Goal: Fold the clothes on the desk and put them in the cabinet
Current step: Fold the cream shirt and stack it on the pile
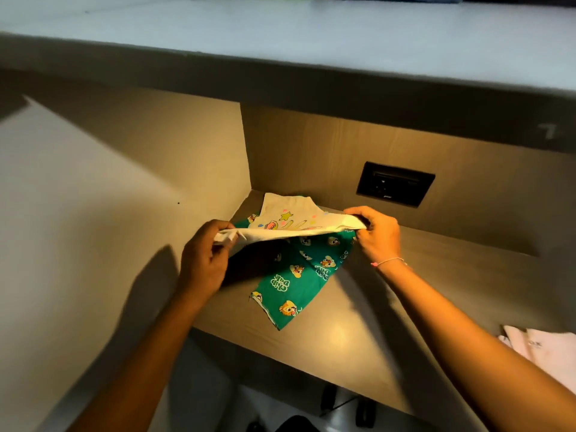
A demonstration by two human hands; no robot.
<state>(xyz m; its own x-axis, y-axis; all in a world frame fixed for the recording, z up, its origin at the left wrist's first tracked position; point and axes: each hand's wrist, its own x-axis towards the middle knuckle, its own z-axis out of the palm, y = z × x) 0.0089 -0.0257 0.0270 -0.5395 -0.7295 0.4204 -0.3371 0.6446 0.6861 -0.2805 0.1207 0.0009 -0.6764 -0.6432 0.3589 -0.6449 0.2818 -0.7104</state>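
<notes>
here the person stands close to the wooden tabletop (358, 332), both arms reaching into its back left corner under the pale shelf (280, 42). the left hand (204, 260) is pinched shut on the left end of a cream cotton garment with a yellow star and pastel print (290, 221), fingers curled around a bunched corner. the right hand (378, 236) pinches the right end of that same front edge, thumb under and fingers over. between them the cloth's near edge is stretched and lifted, running left to right, while its far part droops back toward the corner wall.

under it, flat on the wood, lies a green cotton garment printed with cartoon chipmunks (299, 275), its long axis slanting from the back right toward the front, one corner pointing at the person. the cream piece hangs just above its far half; whether they touch at the back i cannot tell.

so the move turns on this: the held edge sits square between the hands, neither nearer, and the green piece lies straight below and slightly forward. to my eye the cream one is being laid onto it, stacking.

a white folded cloth (542, 350) rests at the right edge, well apart. a dark wall socket (396, 183) sits behind.
</notes>
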